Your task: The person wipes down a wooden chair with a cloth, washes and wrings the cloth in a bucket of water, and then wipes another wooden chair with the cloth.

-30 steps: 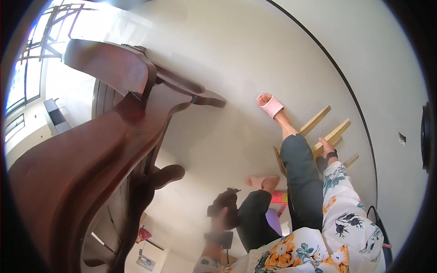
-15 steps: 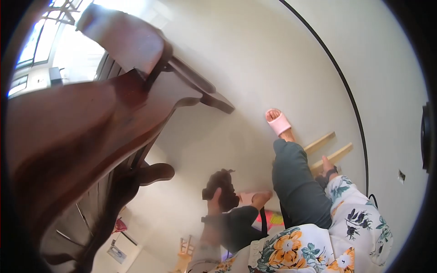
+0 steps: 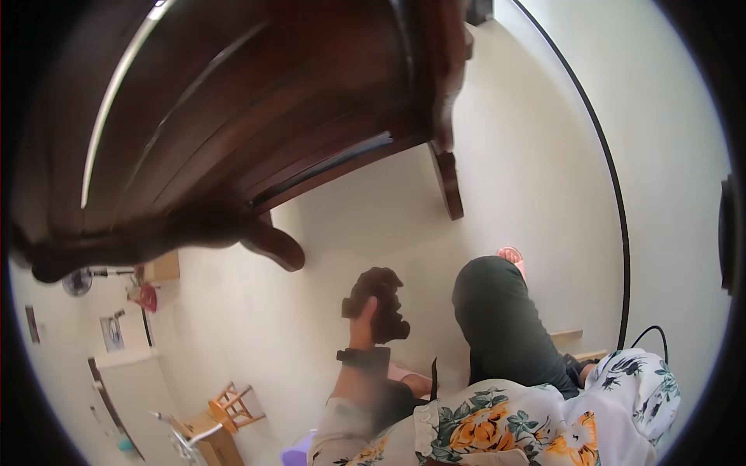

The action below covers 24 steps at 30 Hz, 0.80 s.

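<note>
Filling the bottom of the frame, a white fabric shirt printed with orange flowers and green leaves (image 3: 482, 427) meets dark grey-green cloth trousers (image 3: 497, 318), one knee raised right of centre. Left of that knee, the left hand (image 3: 364, 320), with a black band (image 3: 365, 357) around its wrist, is wrapped around a lumpy, folded dark brown bundle (image 3: 388, 304), thumb laid across it. The bundle sits just below the middle of the frame, its longer axis running up and down with the lower end leaning right. The right hand (image 3: 586, 373) is well apart from the left, low at the right and partly hidden between sleeve and trousers; it is near pale, straight wooden bars (image 3: 567, 336), but I cannot tell whether it grips anything. Past the knee shows a pink open-toed slipper (image 3: 519, 266).

Farther out, a large, glossy, dark brown wooden piece of furniture (image 3: 311, 101) fills the upper left. It lies up and left of the bundle, its lower edge slanting up to the right. Its near curved leg (image 3: 280, 245) points down towards the bundle, with pale floor (image 3: 322, 260) showing between. The left hand is clearly nearer to it than the right. At far lower left stands an orange-brown wooden stool (image 3: 233, 408).
</note>
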Tool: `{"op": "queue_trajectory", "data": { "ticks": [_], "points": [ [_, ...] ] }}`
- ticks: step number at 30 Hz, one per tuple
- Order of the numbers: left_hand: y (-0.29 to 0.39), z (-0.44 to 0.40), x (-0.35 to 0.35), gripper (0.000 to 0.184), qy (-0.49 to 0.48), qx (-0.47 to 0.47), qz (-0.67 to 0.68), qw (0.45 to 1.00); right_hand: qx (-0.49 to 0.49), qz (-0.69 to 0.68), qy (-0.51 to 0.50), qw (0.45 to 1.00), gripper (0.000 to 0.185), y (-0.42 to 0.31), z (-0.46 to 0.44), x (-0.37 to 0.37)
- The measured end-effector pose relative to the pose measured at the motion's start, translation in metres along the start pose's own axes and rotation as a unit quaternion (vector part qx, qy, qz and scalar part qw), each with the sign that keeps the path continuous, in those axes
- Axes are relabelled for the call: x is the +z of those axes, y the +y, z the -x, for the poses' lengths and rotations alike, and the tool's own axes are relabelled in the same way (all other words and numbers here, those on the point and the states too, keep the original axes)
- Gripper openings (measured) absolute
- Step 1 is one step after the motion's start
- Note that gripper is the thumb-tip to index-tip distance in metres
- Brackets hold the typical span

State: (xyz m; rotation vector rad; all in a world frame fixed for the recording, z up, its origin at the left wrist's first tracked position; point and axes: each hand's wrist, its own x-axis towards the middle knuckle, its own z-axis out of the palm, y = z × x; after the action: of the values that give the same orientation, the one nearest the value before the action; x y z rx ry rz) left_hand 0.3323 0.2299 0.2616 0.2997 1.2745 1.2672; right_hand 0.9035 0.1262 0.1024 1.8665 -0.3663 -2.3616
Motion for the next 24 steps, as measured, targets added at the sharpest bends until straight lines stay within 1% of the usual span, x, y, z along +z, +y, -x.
{"op": "queue_trajectory", "data": {
  "ticks": [2,5,6,7,8,11,13,14,15,16,17,18,19,20,21,22,23,24],
  "points": [
    [0.002,0.006,0.008,0.064,0.008,0.062,0.027,0.998,0.002,0.030,0.003,1.000,0.051,-0.008,-0.003,-0.005],
    [0.006,0.019,0.006,0.064,0.018,-0.005,0.077,0.997,0.007,0.071,0.007,0.997,0.050,-0.015,-0.008,-0.018],
    [0.018,0.038,-0.005,0.064,0.001,0.026,0.089,0.996,0.001,0.100,0.003,0.995,0.049,-0.020,-0.002,-0.006],
    [0.019,0.036,-0.003,0.064,-0.017,0.043,0.102,0.994,0.006,0.115,0.003,0.993,0.049,-0.024,0.000,-0.009],
    [0.017,0.033,-0.002,0.065,-0.034,0.056,0.117,0.991,0.016,0.136,0.002,0.991,0.048,-0.027,0.000,-0.013],
    [0.009,0.005,-0.011,0.055,-0.083,0.066,0.178,0.978,0.075,0.215,-0.003,0.974,0.047,-0.057,0.001,-0.028],
    [0.009,0.004,-0.024,0.059,-0.069,0.102,0.171,0.977,0.115,0.293,-0.005,0.949,0.046,-0.084,0.012,-0.025],
    [0.006,-0.001,-0.030,0.060,-0.072,0.119,0.171,0.975,0.129,0.350,-0.001,0.928,0.046,-0.107,0.015,-0.025],
    [0.003,-0.002,-0.033,0.060,-0.073,0.132,0.172,0.973,0.095,0.411,0.028,0.906,0.046,-0.137,0.022,-0.022],
    [0.006,0.001,-0.031,0.062,-0.087,0.118,0.196,0.969,0.037,0.476,0.062,0.876,0.046,-0.173,0.035,-0.014],
    [0.006,0.003,-0.030,0.061,-0.092,0.123,0.196,0.969,-0.036,0.546,0.106,0.830,0.028,-0.208,0.058,0.007],
    [0.006,0.005,-0.031,0.061,-0.096,0.129,0.196,0.967,-0.155,0.468,0.114,0.863,0.022,-0.242,0.077,0.022],
    [0.005,0.007,-0.032,0.061,-0.099,0.135,0.196,0.966,-0.258,0.460,0.132,0.839,0.017,-0.285,0.083,0.038],
    [0.005,0.011,-0.032,0.060,-0.095,0.133,0.202,0.966,-0.413,0.463,0.168,0.766,0.016,-0.298,0.111,0.082],
    [0.006,0.014,-0.032,0.060,-0.090,0.132,0.208,0.965,-0.503,0.352,0.096,0.784,0.020,-0.344,0.100,0.088],
    [0.011,0.020,-0.028,0.060,-0.097,0.136,0.207,0.964,-0.584,0.357,0.160,0.711,0.021,-0.347,0.125,0.137],
    [0.014,0.024,-0.025,0.059,-0.104,0.139,0.205,0.963,-0.573,0.276,0.137,0.759,0.025,-0.319,0.167,0.201],
    [0.013,0.025,-0.022,0.058,-0.094,0.138,0.228,0.959,-0.604,0.301,0.115,0.729,0.029,-0.318,0.178,0.234]
  ]
}}
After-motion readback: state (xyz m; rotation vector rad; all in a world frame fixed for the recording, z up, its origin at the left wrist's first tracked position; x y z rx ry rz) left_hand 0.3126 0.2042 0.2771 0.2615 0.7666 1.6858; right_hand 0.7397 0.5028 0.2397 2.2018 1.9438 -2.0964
